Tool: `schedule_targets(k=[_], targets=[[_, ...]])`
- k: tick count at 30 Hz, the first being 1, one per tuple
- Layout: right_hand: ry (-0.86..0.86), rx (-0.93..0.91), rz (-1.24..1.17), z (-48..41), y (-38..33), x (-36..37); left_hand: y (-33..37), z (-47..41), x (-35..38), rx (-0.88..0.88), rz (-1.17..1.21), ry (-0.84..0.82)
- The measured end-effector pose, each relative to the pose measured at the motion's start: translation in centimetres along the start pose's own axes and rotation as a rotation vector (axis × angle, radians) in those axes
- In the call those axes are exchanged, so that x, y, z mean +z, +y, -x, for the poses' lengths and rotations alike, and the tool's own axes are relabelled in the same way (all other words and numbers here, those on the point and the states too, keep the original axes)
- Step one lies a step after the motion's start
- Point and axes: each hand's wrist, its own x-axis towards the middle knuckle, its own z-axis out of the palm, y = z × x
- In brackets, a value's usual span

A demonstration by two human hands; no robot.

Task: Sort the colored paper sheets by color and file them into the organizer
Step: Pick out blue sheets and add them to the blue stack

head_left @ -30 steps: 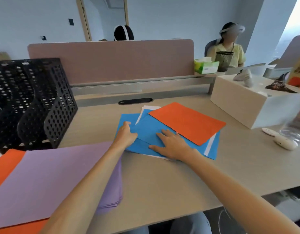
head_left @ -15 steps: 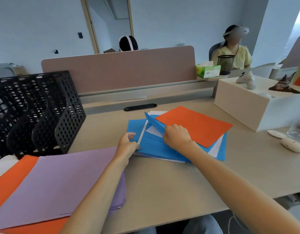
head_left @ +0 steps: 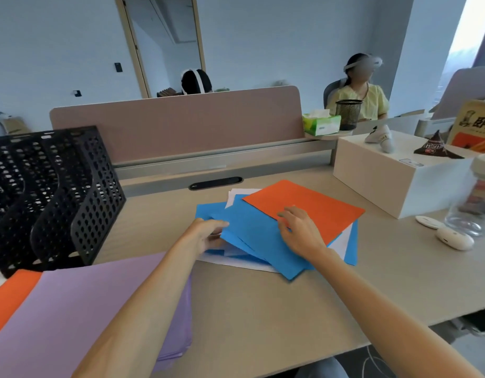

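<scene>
A mixed pile lies mid-desk: blue sheets (head_left: 252,236), an orange sheet (head_left: 312,205) on top at the right, and white sheets (head_left: 237,193) showing at the back and underneath. My left hand (head_left: 206,236) pinches the left edge of the upper blue sheets, which sit skewed and slid toward me. On those blue sheets rests my right hand (head_left: 298,230), bent fingertips at the orange sheet's near edge. A purple stack (head_left: 72,309) lies front left over an orange sheet (head_left: 9,293). The black mesh organizer (head_left: 53,192) stands at the far left.
A white box (head_left: 394,170) with small items on top stands at the right. Beside it are a clear jar (head_left: 473,197) and a white mouse (head_left: 454,238). A pink divider (head_left: 176,124) runs along the desk's back, with people seated beyond it.
The upper blue sheets have been slid out from under the orange sheet toward me and turned. My right hand went from lifting a blue corner to lying on the sheets; my left hand took their edge.
</scene>
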Motion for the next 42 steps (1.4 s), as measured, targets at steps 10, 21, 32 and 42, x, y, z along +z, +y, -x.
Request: schedule_targets(k=[10, 21, 32, 42], targets=[[-0.079, 0.114, -0.182, -0.1, 2.8, -0.2, 0.5, -1.9, 3.7, -0.055, -0.226, 0.090], [-0.120, 0.154, -0.070, 0.1, 5.7, -0.5, 3.2, -0.3, -1.4, 0.142, -0.397, 0.261], [-0.150, 0.138, -0.197, -0.7, -1.4, 0.1, 2.7, 5.5, -9.9, 0.247, -0.267, 0.293], [-0.345, 0.136, -0.849, -3.1, -14.0, 2.3, 4.1, 11.7, -15.8, 0.580, 0.007, 0.414]])
